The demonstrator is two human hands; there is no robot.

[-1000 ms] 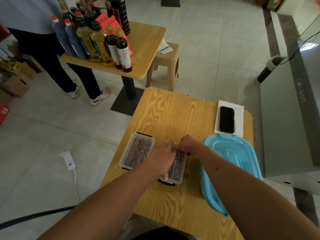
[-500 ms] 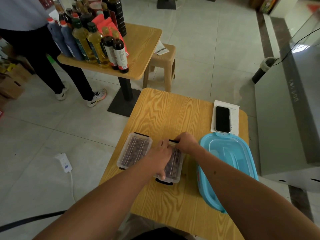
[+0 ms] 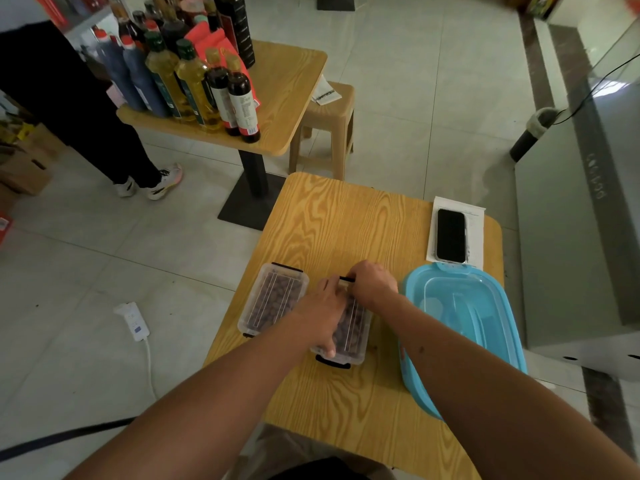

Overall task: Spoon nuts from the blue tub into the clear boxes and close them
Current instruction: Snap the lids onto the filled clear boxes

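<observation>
Your left hand (image 3: 320,315) lies flat over the lid of the right-hand clear box (image 3: 353,337) at the frame's centre, fingers fairly straight and pressing down, thumb reaching toward the near end. Your right hand (image 3: 372,284) sits at the far end of that same box, fingers curled over the black latch (image 3: 347,279) there and gripping it. The box holds dark nuts under its lid, and a second black latch (image 3: 333,362) shows at its near end.

Just left of it, apart from your hands, the left-hand clear box (image 3: 273,299) rests on the wooden table (image 3: 346,223), lid on, also full of nuts.

To the right of your hands, the blue tub (image 3: 460,327) stands near the table's right edge with its lid on; your right forearm crosses in front of its near corner.

Beyond the tub, toward the right of the frame, a black phone (image 3: 450,235) lies on a sheet of paper (image 3: 476,233).

In the upper left of the frame, a second table (image 3: 291,91) carries a cluster of bottles (image 3: 194,81), with a stool (image 3: 329,123) beside it and a person's legs (image 3: 86,116) further left. A white power strip (image 3: 133,320) lies on the tiled floor at left.
</observation>
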